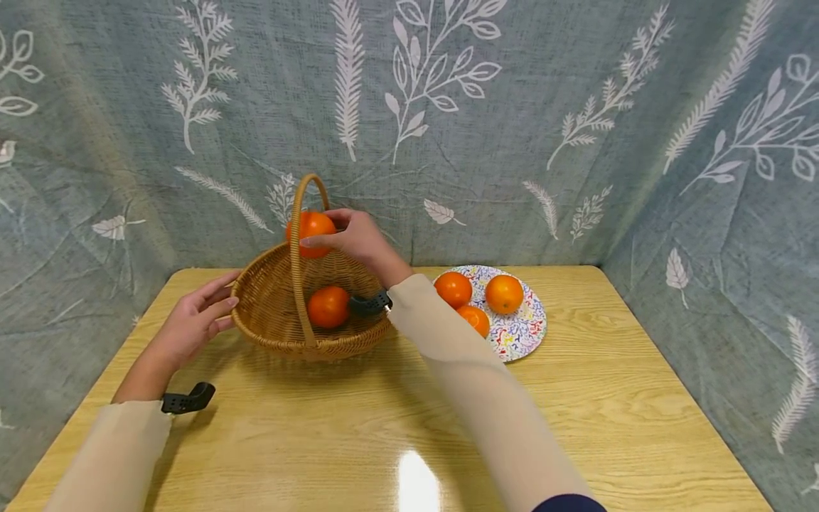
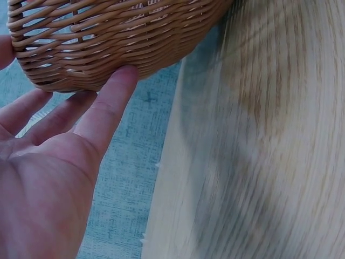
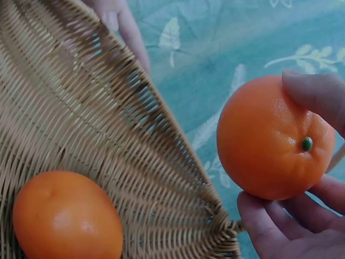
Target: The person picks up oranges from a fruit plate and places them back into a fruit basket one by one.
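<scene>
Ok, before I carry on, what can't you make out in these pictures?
- Head: the lower left of the plate and part of its front fruit, behind the right sleeve.
- Head: a strip of the fruit in the right hand, behind the handle.
- Left wrist: the upper part of the basket, cut off by the top edge.
- Right wrist: the bottom of the fruit in the basket, cut off by the lower edge.

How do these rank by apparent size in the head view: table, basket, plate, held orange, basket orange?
1. Table
2. Basket
3. Plate, partly hidden
4. Held orange and basket orange: look alike, so unranked
</scene>
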A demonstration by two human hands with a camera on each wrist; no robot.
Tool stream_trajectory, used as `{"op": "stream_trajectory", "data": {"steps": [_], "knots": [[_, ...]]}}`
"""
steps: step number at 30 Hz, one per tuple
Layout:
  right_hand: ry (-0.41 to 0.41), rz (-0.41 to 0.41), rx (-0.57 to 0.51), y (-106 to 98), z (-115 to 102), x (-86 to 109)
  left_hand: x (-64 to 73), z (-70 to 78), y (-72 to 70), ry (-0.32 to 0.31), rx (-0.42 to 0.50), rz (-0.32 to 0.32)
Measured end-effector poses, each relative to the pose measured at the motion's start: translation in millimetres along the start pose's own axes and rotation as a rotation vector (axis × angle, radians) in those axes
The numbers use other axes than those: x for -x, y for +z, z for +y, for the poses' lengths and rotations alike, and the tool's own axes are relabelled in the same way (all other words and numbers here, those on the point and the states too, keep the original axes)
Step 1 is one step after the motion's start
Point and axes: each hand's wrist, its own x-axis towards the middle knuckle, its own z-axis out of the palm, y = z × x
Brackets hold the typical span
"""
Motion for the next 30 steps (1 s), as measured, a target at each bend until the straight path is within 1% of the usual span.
{"op": "stream_trajectory", "data": {"steps": [8,13,20,26,30], "knots": [[0.060,-0.023,0.148,11.9,6.3,-12.9,1.4,-1.9,-1.8,-0.005,-0.017,0.008],[0.095,-0.032,0.190,17.6,9.2,-17.1,0.8,-0.6,-0.5,-0.005,-0.026,0.014],[0.149,-0.051,0.290,24.2,14.1,-21.0,0.1,2.9,1.0,0.000,-0.027,0.002],[0.206,-0.081,0.275,21.6,17.4,-23.6,-1.6,3.4,2.1,0.001,-0.019,-0.005],[0.222,-0.098,0.290,22.8,18.7,-27.6,-0.9,3.9,1.9,-0.001,-0.014,0.002]]}}
